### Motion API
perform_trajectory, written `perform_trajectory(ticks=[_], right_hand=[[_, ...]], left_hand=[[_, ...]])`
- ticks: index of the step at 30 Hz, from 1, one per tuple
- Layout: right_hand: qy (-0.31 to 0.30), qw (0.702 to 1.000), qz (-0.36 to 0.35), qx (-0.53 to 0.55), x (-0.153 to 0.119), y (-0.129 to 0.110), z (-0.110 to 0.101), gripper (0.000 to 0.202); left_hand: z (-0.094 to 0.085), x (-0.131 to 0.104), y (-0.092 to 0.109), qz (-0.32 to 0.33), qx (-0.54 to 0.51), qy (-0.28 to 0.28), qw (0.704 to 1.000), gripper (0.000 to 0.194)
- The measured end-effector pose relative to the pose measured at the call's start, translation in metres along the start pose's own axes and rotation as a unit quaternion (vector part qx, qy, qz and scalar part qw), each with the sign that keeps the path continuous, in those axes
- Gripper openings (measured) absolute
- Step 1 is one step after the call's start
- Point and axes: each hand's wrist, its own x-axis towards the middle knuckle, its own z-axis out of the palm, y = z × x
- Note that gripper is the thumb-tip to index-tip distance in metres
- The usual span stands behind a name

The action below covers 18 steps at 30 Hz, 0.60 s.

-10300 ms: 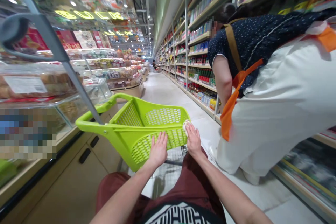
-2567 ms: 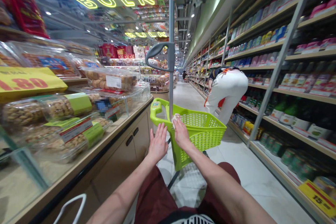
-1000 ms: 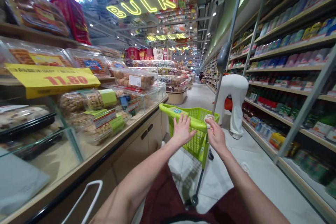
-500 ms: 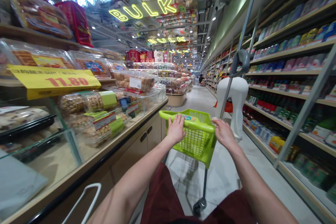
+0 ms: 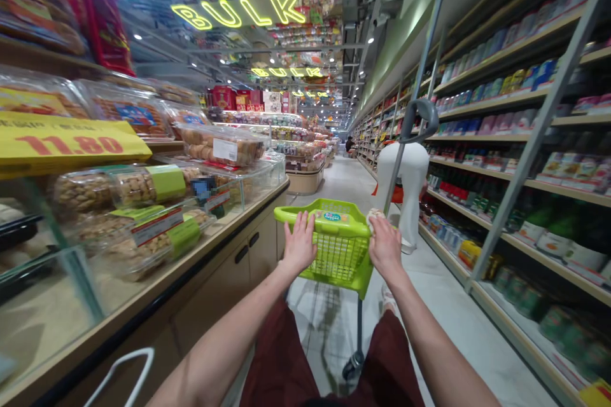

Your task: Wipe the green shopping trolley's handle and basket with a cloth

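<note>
A small lime-green shopping cart point(image 5: 337, 254) stands in front of my legs, with a sticker on its handle. My left hand point(image 5: 300, 243) rests on the left part of the handle, fingers spread and lying over it. At the cart's right corner, my right hand point(image 5: 384, 245) is closed around a crumpled whitish cloth or tissue point(image 5: 375, 215) and touches the rim. A grey pole with a looped grip point(image 5: 420, 121) rises behind the right corner.
On the left, a counter point(image 5: 229, 235) holds packaged nuts and pastries behind glass, with a yellow price sign point(image 5: 71, 143). Shelves of cans and bottles point(image 5: 506, 133) line the right. A white sculpted stand point(image 5: 405, 184) is ahead right; a person point(image 5: 350, 144) is far down the aisle.
The counter goods and price sign have shifted left and nearer in view. Hands and cart appear further left in the picture, the hands still on the cart. A shoe now shows below my right hand.
</note>
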Motion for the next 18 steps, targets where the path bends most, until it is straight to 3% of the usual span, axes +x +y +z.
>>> perform_trajectory(ticks=[6, 12, 14, 18], right_hand=[[-0.019, 0.998, -0.048, 0.027, -0.009, -0.028, 0.013, 0.052], [0.005, 0.999, 0.049, 0.0, -0.008, 0.015, -0.002, 0.052], [0.015, 0.998, 0.059, 0.001, -0.007, 0.018, -0.002, 0.051], [0.017, 0.999, -0.024, 0.038, -0.01, -0.014, 0.01, 0.05]], left_hand=[[0.001, 0.0, 0.013, 0.001, -0.004, 0.007, 1.0, 0.074], [0.002, 0.0, 0.02, -0.004, -0.011, 0.018, 1.0, 0.072], [0.004, -0.001, 0.025, -0.008, -0.017, 0.024, 1.0, 0.074], [0.006, -0.003, 0.037, -0.005, -0.023, 0.021, 1.0, 0.076]])
